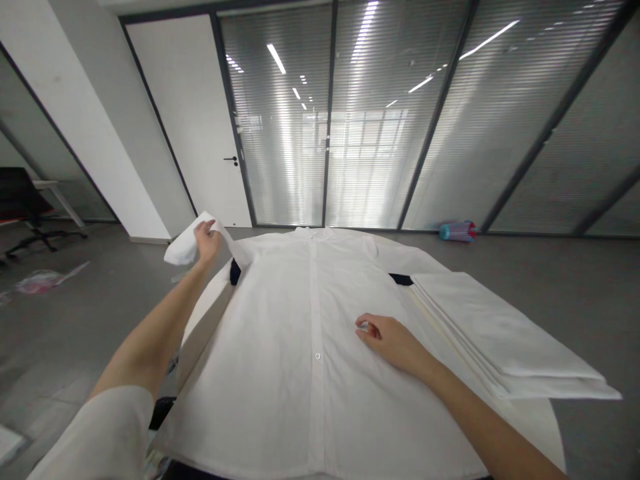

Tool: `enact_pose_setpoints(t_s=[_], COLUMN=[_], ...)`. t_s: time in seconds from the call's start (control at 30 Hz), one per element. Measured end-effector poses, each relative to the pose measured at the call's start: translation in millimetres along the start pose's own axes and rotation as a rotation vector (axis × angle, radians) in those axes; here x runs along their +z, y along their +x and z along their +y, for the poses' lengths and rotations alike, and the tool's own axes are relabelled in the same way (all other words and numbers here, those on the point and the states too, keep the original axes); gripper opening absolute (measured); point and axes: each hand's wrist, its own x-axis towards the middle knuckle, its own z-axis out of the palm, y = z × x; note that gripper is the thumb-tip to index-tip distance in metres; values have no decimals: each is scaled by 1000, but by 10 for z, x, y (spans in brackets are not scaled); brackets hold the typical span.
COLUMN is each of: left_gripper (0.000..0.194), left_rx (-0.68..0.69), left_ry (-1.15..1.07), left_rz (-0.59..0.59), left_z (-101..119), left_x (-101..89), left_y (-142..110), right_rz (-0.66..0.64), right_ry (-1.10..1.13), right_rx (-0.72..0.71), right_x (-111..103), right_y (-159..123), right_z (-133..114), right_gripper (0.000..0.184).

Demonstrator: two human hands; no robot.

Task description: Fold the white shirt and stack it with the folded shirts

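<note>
— What is the room like?
— Grey floor [550, 267], blinds behind glass walls, a white door [200, 127].
— And the table?
— A white shirt [280, 347] covers it. The left hand [207, 243] grips its sleeve [184, 247] off the far left corner; the right hand [390, 340] lies flat, fingers loose, mid-shirt, beside folded cloths [500, 333].

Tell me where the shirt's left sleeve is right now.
In the head view, the sleeve is lifted off the table's far left corner, gripped by the left hand, beside the white shirt spread flat.

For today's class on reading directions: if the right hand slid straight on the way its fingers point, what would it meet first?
Probably the button placket of the white shirt; the right hand points left across it.
</note>
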Motion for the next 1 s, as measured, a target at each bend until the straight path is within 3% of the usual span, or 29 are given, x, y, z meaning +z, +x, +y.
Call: enact_pose_setpoints(t_s=[0.07, 0.13, 0.23, 0.3, 0.33, 0.4, 0.47, 0.57, 0.63, 0.8, 0.93, 1.0], left_gripper=[35, 39, 43, 46, 49, 54, 51, 44, 43, 37, 36, 31], left_rx=[68, 276, 650, 892, 992, 1085, 989, 679, 534, 395, 363, 368], left_ry=[3, 12, 69, 149, 170, 187, 199, 256, 303, 359, 366, 369], left_rz=[-9, -153, -602, -864, -913, -886, -758, -552, -493, -566, -590, -588], left_z=[250, 548, 933, 1076, 1107, 1091, 988, 724, 512, 71, -70, -83], left_x=[223, 438, 642, 675, 665, 613, 546, 464, 431, 404, 416, 417], left_y=[35, -126, -686, -1124, -1308, -1536, -1539, -1252, -1044, -926, -962, -957], right_rz=[10, 34, 99, 143, 163, 204, 239, 248, 239, 249, 265, 255], right_ry=[49, 107, 170, 190, 196, 209, 220, 203, 166, 50, -106, -175], right_rx=[-4, -8, -8, -2, 3, 13, 30, 44, 10, -107, -8, 70], right_x=[0, -2, -3, 6, 15, 34, 46, 28, -6, -57, 45, 156], right_y=[2, 6, 21, 38, 47, 66, 92, 200, 369, 1193, 1943, 2216], right_z=[15, 31, 74, 127, 160, 227, 269, 238, 144, -320, -813, -1003], right_gripper=[26, 26, 27, 26, 26, 28, 29, 28, 23, 13, 13, 23])
